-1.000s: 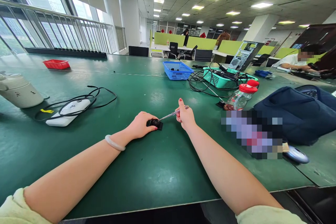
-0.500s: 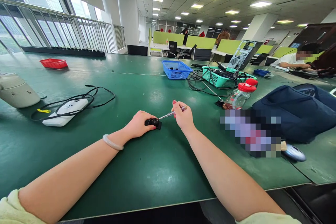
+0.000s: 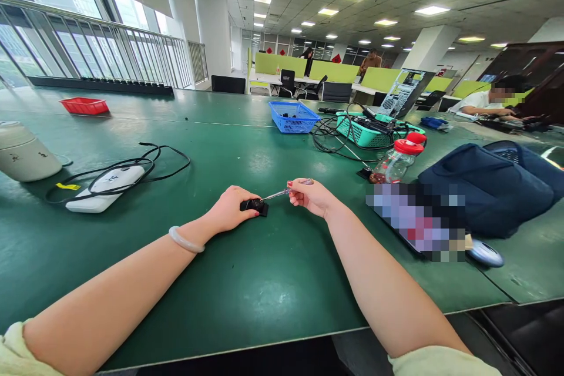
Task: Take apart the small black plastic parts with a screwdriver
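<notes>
Both bare forearms stretch forward over the smooth green table [image 3: 273,282]. The left hand [image 3: 229,211] curls down, pinning a small black block [image 3: 254,206] flat. The right hand [image 3: 308,195] pinches a slim, clear-handled screwdriver [image 3: 286,191], its metal tip slanting onto the block.

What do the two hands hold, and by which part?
The right hand grips the small screwdriver by its handle; left hand pins the black part from above.
</notes>
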The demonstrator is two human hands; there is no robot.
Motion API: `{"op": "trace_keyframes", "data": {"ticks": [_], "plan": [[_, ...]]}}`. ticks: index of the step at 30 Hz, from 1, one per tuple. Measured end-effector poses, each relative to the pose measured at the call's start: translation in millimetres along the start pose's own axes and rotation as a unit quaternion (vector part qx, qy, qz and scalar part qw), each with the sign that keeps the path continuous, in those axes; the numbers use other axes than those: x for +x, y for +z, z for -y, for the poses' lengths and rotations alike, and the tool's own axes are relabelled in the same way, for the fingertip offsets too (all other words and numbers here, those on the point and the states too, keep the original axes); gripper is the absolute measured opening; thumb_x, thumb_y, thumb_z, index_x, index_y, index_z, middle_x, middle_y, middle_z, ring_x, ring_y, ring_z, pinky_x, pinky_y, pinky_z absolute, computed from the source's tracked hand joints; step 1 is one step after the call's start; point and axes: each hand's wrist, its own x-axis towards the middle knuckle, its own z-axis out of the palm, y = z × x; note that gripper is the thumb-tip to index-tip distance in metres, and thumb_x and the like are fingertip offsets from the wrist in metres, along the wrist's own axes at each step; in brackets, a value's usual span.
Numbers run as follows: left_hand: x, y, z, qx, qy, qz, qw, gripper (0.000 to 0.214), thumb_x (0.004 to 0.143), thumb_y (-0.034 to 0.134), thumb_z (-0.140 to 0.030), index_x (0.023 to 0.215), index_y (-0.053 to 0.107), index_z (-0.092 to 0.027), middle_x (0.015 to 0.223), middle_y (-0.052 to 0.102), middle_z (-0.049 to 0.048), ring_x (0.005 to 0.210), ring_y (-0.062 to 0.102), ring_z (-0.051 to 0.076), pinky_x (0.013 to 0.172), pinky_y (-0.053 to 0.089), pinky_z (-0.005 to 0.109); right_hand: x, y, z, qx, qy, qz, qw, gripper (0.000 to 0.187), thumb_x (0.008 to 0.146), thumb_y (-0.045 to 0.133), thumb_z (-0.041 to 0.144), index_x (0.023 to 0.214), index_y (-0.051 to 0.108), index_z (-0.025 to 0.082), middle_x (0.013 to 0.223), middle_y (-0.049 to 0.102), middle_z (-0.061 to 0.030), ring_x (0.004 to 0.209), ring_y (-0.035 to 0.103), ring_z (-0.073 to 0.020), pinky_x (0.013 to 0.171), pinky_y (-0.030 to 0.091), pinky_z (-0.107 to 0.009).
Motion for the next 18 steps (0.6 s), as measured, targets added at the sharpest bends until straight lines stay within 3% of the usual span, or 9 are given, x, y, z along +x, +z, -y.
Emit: {"op": "trace_keyframes", "data": {"ticks": [6, 9, 14, 18], "plan": [[0, 2.3, 3, -0.006, 0.002, 0.001, 1.0, 0.033, 0.081, 0.072, -0.037, 0.112, 0.078, -0.028, 0.108, 0.079, 0.0042, 0.109, 0.066, 0.029, 0.105, 0.047, 0.044, -1, -6, 3, -0.004, 0.024, 0.007, 1.0, 0.019, 0.071, 0.089, 0.016, 0.08, 0.073, 0.013, 0.062, 0.073, -0.0041, 0.054, 0.07, -0.0129, 0.053, 0.059, -0.02], [0, 3.3, 6, -0.008, -0.002, 0.003, 1.0, 0.035, 0.081, 0.071, -0.039, 0.114, 0.077, -0.029, 0.11, 0.078, 0.0044, 0.112, 0.064, 0.03, 0.106, 0.046, 0.046, 0, -1, 1, -0.04, -0.004, -0.005, 0.999, 0.024, 0.069, 0.092, 0.025, 0.077, 0.072, 0.013, 0.062, 0.073, -0.005, 0.051, 0.069, -0.0129, 0.05, 0.058, -0.021], [0, 4.0, 8, -0.004, -0.007, 0.017, 1.0, 0.037, 0.083, 0.069, -0.04, 0.117, 0.076, -0.027, 0.114, 0.077, 0.0047, 0.116, 0.061, 0.03, 0.109, 0.044, 0.048, 2, 9, -2, -0.09, -0.091, -0.034, 0.991, 0.046, 0.054, 0.096, 0.048, 0.067, 0.067, 0.015, 0.055, 0.069, -0.0022, 0.043, 0.063, -0.0123, 0.042, 0.051, -0.021], [0, 4.5, 9, -0.006, -0.003, 0.015, 1.0, 0.036, 0.084, 0.07, -0.04, 0.117, 0.076, -0.028, 0.115, 0.077, 0.0045, 0.115, 0.062, 0.03, 0.108, 0.044, 0.048, 2, 10, -2, -0.068, -0.137, -0.058, 0.987, 0.045, 0.055, 0.093, 0.05, 0.062, 0.062, 0.018, 0.052, 0.066, 0.0009, 0.04, 0.057, -0.01, 0.039, 0.043, -0.02]]}}
